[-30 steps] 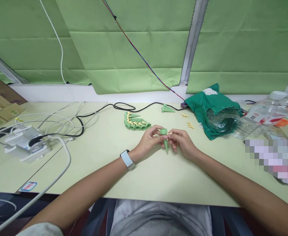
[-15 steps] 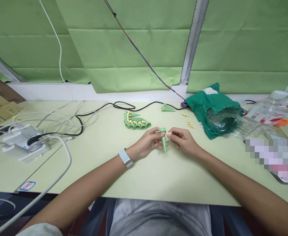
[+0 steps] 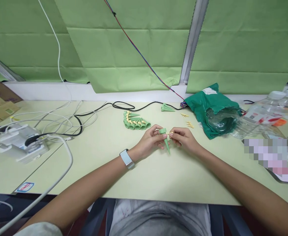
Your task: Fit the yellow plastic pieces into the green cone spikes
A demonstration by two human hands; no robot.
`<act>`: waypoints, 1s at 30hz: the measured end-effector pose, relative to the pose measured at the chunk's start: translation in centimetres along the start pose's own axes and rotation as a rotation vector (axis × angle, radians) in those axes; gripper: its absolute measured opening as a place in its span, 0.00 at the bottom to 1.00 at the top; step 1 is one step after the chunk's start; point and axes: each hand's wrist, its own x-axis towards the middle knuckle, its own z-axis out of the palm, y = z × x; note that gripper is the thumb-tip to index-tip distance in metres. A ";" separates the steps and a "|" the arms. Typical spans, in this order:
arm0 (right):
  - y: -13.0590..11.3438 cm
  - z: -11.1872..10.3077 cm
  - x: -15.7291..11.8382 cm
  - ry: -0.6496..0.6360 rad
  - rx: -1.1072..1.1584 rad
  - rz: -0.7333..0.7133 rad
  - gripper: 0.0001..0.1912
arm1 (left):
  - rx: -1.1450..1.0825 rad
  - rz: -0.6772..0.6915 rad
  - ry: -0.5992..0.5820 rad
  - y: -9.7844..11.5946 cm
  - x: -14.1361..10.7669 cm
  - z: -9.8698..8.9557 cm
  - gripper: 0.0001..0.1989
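Observation:
Between the fingers of my left hand (image 3: 150,141) is a green cone-shaped spike (image 3: 167,145), wide cap up and point down, slightly tilted. My right hand (image 3: 184,140) pinches a small yellow piece (image 3: 170,133) against the spike's side, just below the cap; fingertips partly hide where they meet. Beyond my left hand lies a fanned row of green spikes (image 3: 137,126) with yellow pieces on them. Farther back rest a few plain green spikes (image 3: 168,108). Loose yellow pieces (image 3: 189,124) lie on the table beyond my right hand.
A torn green bag (image 3: 203,108) with clear plastic inside stands at the back right, beside clear bottles (image 3: 261,111). On the left are a white power strip (image 3: 27,144), tangled cables and small boxes (image 3: 5,111). A black cable (image 3: 146,105) runs along the table's back.
The held spike has tilted, its point swinging to the right. Both hands stay close together, with the yellow piece still between them at the spike's side.

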 end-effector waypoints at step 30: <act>5.8 -12.4 9.4 0.746 -0.682 0.218 0.06 | 0.043 -0.063 -0.061 -0.5 0.4 -0.3 0.19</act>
